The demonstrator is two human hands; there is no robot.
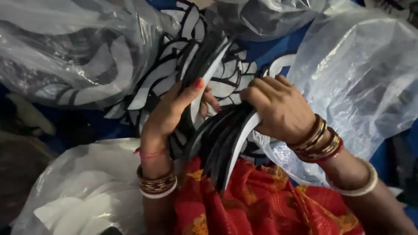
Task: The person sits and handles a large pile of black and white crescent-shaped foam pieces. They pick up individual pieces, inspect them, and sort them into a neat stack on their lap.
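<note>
My left hand [172, 111] grips the upper part of a stack of thin curved black-and-white cut pieces [204, 65], thumb pressed on its front. My right hand [278, 106] is closed on the lower part of the same stack [224, 143], whose pointed ends hang down over my red patterned cloth [261, 204]. Both wrists wear bangles. More loose curved black-and-white pieces [165, 78] lie spread behind the hands.
Clear plastic bags surround the hands: one with dark pieces at upper left [69, 56], one with white pieces at lower left [82, 196], a large one at right [361, 78]. Blue fabric [278, 43] shows beneath.
</note>
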